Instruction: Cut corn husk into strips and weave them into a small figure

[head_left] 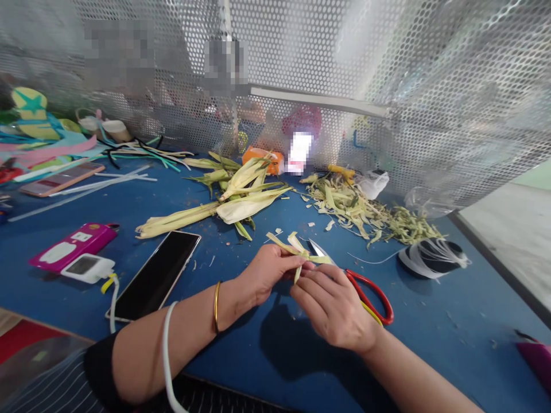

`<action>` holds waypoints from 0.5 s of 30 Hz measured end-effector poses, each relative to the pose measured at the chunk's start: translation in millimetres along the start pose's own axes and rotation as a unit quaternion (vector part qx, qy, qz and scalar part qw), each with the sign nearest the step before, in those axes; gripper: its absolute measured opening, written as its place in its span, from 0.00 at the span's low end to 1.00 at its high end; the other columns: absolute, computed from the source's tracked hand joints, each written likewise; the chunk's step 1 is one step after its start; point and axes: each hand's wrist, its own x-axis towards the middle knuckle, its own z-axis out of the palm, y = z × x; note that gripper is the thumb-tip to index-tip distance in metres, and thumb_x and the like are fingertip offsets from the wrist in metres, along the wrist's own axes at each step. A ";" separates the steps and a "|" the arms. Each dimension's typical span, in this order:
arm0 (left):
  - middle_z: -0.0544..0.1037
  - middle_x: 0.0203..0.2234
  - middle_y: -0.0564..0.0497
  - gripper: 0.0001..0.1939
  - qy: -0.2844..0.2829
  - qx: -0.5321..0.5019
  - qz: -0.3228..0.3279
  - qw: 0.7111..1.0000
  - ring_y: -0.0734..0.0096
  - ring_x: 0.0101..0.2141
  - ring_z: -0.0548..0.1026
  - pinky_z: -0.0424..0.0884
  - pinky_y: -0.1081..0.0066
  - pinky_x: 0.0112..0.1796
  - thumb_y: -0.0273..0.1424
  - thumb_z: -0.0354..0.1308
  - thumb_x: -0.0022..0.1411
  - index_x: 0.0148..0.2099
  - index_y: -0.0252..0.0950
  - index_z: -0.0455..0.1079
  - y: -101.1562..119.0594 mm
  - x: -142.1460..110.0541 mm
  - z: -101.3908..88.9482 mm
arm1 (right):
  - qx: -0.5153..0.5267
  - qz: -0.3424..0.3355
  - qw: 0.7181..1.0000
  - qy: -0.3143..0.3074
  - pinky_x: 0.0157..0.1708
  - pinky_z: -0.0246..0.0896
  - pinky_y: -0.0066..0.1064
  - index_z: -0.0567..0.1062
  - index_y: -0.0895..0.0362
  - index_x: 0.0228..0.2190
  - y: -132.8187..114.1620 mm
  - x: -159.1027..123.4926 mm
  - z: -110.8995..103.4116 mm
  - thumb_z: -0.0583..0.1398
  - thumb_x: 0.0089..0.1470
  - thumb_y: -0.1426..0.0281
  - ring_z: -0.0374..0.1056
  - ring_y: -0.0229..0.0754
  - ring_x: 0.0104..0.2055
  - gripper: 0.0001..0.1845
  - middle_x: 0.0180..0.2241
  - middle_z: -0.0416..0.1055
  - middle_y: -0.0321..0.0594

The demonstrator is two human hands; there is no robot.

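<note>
"How are the hands placed?"

"The left hand pinches pale husk strips; just beside it, the right hand has its fingers closed on them too."

"And around them?"

"Red-handled scissors lie beside the right hand, partly behind it. Beyond the left hand are leafy husks; beyond the right, a heap of shreds."

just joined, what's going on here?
A person is working pale husk strips between the fingers of the left hand and right hand. Red-handled scissors lie beside the right hand, partly hidden by it. Larger husks lie farther back, with a pile of scraps to their right.
</note>
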 end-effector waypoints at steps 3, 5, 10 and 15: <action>0.80 0.26 0.48 0.11 0.014 -0.002 -0.007 1.000 0.74 0.27 0.74 0.68 0.74 0.32 0.31 0.70 0.45 0.32 0.29 0.78 0.8 -0.8 1.4 | 0.025 -0.008 1.000 0.000 0.49 0.60 0.40 0.76 0.62 0.32 -0.7 0.0 1.2 0.50 0.62 0.80 0.70 0.45 0.36 0.15 0.28 0.75 0.46; 0.80 0.26 0.48 0.10 0.024 -0.003 -0.011 1.000 0.73 0.27 0.74 0.68 0.74 0.32 0.30 0.70 0.46 0.31 0.29 0.78 1.1 -0.3 1.0 | 0.041 0.001 0.999 -0.002 0.50 0.60 0.40 0.75 0.62 0.33 0.0 -0.6 2.5 0.50 0.62 0.79 0.70 0.44 0.37 0.14 0.29 0.75 0.45; 0.79 0.24 0.47 0.07 0.035 0.006 -0.002 0.999 0.72 0.26 0.76 0.70 0.74 0.31 0.29 0.67 0.49 0.28 0.29 0.76 0.6 2.0 -1.7 | 0.048 0.005 0.999 -0.015 0.51 0.62 0.40 0.75 0.60 0.36 -1.0 1.6 3.5 0.49 0.64 0.78 0.70 0.44 0.36 0.15 0.30 0.76 0.44; 0.79 0.24 0.48 0.07 0.053 0.013 0.007 0.999 0.73 0.24 0.74 0.69 0.74 0.30 0.28 0.66 0.50 0.32 0.29 0.76 4.5 1.9 -2.3 | 0.069 0.027 0.997 -0.005 0.49 0.63 0.39 0.73 0.60 0.42 4.9 0.0 4.1 0.51 0.63 0.77 0.71 0.44 0.38 0.11 0.33 0.76 0.45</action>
